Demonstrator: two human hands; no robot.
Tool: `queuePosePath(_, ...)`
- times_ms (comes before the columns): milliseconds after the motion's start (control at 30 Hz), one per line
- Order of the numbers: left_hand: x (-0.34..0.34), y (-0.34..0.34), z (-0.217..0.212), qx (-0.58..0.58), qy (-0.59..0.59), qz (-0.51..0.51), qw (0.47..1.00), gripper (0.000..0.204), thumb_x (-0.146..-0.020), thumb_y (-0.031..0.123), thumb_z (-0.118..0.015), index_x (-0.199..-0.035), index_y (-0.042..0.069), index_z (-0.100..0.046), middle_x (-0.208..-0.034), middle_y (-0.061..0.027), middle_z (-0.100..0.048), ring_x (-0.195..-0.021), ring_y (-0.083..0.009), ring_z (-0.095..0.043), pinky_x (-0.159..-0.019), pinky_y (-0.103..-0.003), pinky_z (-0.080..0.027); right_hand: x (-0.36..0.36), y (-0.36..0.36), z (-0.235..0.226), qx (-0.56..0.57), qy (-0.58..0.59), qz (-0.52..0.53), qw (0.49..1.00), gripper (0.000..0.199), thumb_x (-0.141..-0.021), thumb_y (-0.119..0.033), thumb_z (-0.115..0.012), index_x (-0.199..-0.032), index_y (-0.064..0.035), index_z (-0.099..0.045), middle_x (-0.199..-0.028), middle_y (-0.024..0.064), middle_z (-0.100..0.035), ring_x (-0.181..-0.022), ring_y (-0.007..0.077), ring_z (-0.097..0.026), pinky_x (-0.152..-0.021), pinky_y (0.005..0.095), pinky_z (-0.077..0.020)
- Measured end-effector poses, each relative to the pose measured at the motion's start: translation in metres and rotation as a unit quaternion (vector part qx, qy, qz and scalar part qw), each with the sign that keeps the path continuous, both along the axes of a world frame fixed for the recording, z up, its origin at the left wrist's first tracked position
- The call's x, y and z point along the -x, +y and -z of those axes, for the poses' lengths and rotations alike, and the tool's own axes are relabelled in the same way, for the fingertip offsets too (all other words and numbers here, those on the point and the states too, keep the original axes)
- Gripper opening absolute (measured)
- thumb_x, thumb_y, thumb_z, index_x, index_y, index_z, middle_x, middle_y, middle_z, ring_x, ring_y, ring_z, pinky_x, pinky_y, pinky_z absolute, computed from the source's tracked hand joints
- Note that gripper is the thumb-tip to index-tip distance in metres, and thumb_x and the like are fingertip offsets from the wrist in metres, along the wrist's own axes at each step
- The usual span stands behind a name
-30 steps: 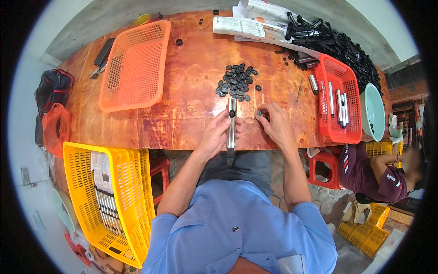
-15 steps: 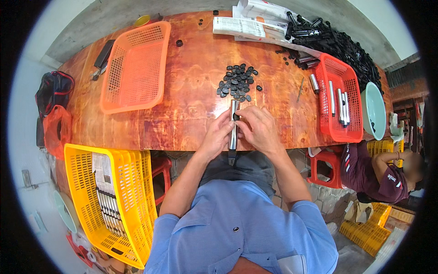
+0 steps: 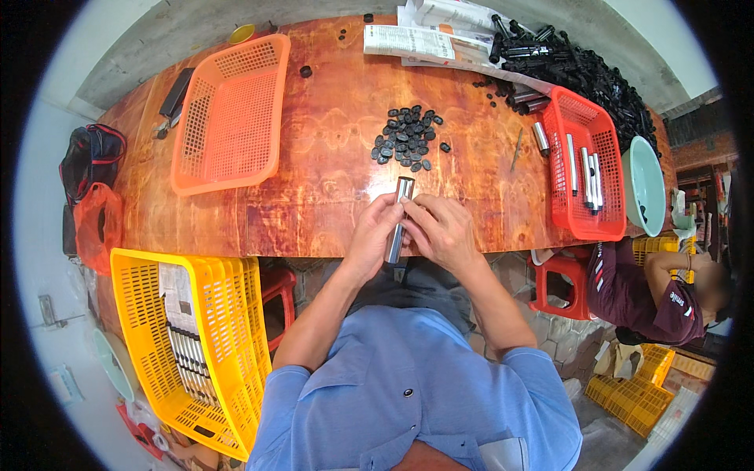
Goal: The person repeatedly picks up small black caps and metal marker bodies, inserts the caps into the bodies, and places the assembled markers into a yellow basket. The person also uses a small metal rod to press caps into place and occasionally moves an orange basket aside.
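Note:
A shiny metal tube (image 3: 395, 245) with a black upper end is held between my two hands at the table's front edge, tilted a little, its top leaning right. My left hand (image 3: 369, 238) grips it from the left, thumb and fingers closed around its middle. From the other side my right hand (image 3: 446, 229) is closed on the tube, thumb and fingertips against it; whether a small part is pinched there is hidden. Just beyond the tube lies a pile of small black oval plastic pieces (image 3: 408, 135).
An orange basket (image 3: 271, 149) stands on the left; a red basket (image 3: 556, 184) with several metal tubes stands right, beside a pale green basin (image 3: 644, 192). Black parts (image 3: 581, 78) are heaped at the back right. Yellow crates (image 3: 228, 314) stand lower left. A person (image 3: 648, 294) sits at the right.
The tube has turned and tilted: its plain metal side now faces up, where a black piece showed before. Its top has come slightly toward me, and my right fingers have shifted lower.

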State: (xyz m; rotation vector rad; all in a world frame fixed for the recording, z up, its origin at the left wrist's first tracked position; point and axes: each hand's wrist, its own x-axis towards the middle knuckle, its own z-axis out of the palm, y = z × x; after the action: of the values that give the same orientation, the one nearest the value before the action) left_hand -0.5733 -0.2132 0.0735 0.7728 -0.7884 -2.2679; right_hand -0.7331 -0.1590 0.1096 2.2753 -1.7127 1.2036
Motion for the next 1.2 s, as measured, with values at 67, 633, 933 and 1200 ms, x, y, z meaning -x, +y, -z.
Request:
queuePosePath(67, -0.001, 0.006, -0.005, -0.002, -0.014, 0.014, 1.000, 0.029, -0.108, 0.024, -0.050, -0.128, 0.002, -0.056, -0.091, -0.0062, -0.066, -0.070, -0.0130, -0.064, -0.063, -0.027, -0.055, 0.002, 0.005, 0.005, -0.020, -0.092, -0.007, 0.995, 0.034, -0.083, -0.010, -0.077, -0.115, -0.0029, -0.069, -0.098, 0.0112, -0.066, -0.083, 0.0250, -0.066, -0.070, 0.0366, -0.0534)
queuePosePath(633, 0.004, 0.036, -0.020, -0.082, 0.013, 0.145, 0.986, 0.039, -0.109, 0.038, -0.043, -0.113, 0.003, -0.060, -0.081, -0.0047, -0.064, -0.062, -0.0129, -0.059, -0.056, -0.027, -0.047, 0.016, 0.023, 0.005, -0.330, -0.569, -0.002, 0.753, 0.020, -0.103, -0.016, -0.060, -0.111, 0.0006, -0.067, -0.085, 0.0008, -0.064, -0.064, 0.0054, -0.054, -0.053, 0.0214, -0.0436)
queuePosePath(933, 0.004, 0.040, -0.019, -0.088, 0.016, 0.138, 0.986, 0.039, -0.106, 0.037, -0.050, -0.115, 0.001, -0.062, -0.081, -0.0058, -0.063, -0.064, -0.0145, -0.059, -0.058, -0.027, -0.049, 0.022, 0.029, 0.001, -0.337, -0.593, -0.033, 0.730, 0.021, -0.103, -0.018, -0.060, -0.114, -0.0013, -0.066, -0.092, 0.0012, -0.066, -0.068, 0.0052, -0.056, -0.057, 0.0203, -0.0454)
queuePosePath(1200, 0.012, 0.041, -0.014, 0.076, -0.055, 0.122, 0.988, 0.038, -0.107, 0.037, -0.051, -0.117, 0.002, -0.062, -0.085, -0.0058, -0.065, -0.066, -0.0113, -0.061, -0.060, -0.024, -0.050, 0.021, 0.033, 0.000, -0.267, -0.586, -0.015, 0.765, 0.021, -0.103, -0.012, -0.057, -0.121, -0.0009, -0.063, -0.094, 0.0018, -0.065, -0.078, 0.0056, -0.059, -0.066, 0.0214, -0.0495)
